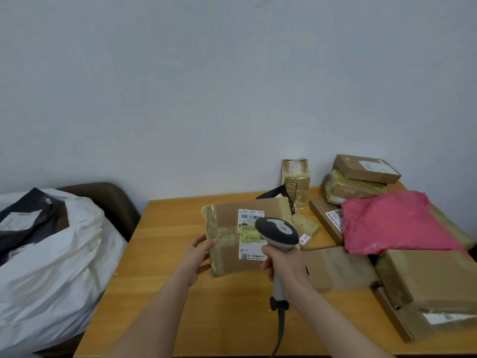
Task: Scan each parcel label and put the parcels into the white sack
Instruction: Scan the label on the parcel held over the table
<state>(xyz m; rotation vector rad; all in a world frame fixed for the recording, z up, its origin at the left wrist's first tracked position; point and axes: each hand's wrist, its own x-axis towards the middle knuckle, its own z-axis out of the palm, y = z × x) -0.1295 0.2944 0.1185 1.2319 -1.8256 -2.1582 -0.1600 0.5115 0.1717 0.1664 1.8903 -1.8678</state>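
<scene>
While the left hand [197, 257] grips a box [227, 218] and the right hand [286, 267] a scanner [277, 229], parcels [426, 275] crowd the table [167, 293].

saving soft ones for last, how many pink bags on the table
1. The pink bag lies atop cardboard boxes on the table's right side; others could be hidden under the pile.

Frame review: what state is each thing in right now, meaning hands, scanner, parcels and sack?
Left hand: grips the cardboard parcel's left edge.
Right hand: grips the scanner's handle.
Scanner: head held over the label.
Cardboard parcel: taped shut, label facing the camera.
White sack: open, dark parcel lying in it.
Pink mailer: lying on boxes on the table.
Small taped box: upright by the wall.
</scene>
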